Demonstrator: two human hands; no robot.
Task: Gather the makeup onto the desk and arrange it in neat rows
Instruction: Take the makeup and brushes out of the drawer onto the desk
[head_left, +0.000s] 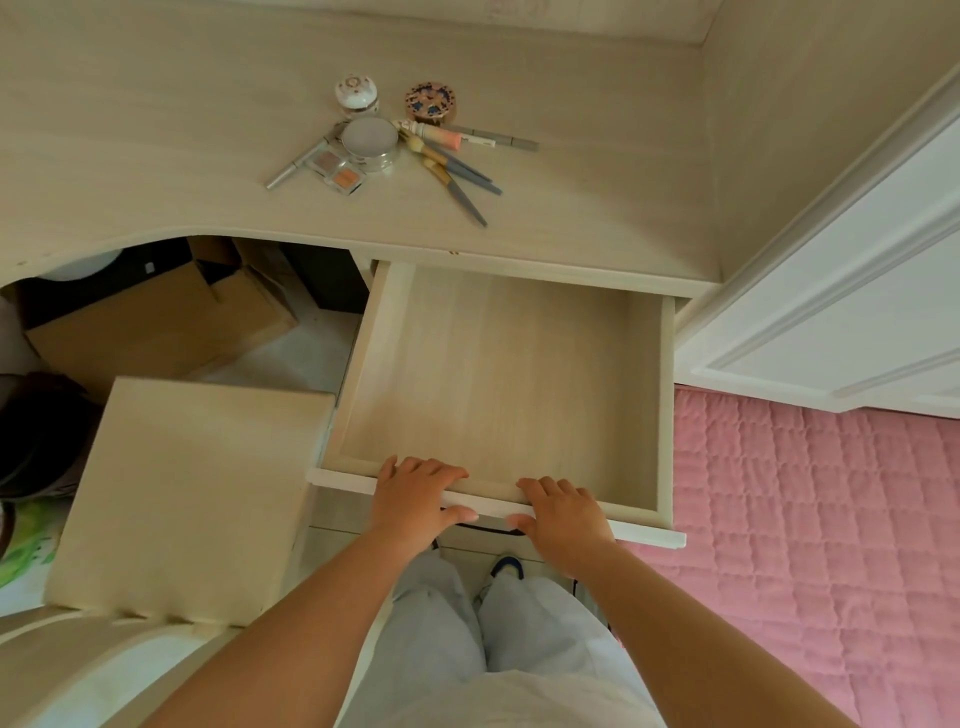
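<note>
A loose pile of makeup lies on the pale wooden desk (156, 130): a white floral jar (356, 92), a patterned round compact (430, 101), a silver round compact (370, 143), an eyeshadow palette (336, 172), several brushes (457, 174), a pink tube (431, 134) and grey pencils (493, 139). Below the desk a drawer (506, 364) stands pulled out with nothing inside. My left hand (415, 493) and my right hand (561, 512) both grip the drawer's front edge, fingers over the rim and thumbs on the front face.
A pale wooden stool or cabinet top (192, 493) stands left of the drawer. Cardboard boxes (156, 322) sit under the desk. A white door (841, 291) and a pink quilted bedspread (821, 519) are on the right. My legs stand below the drawer.
</note>
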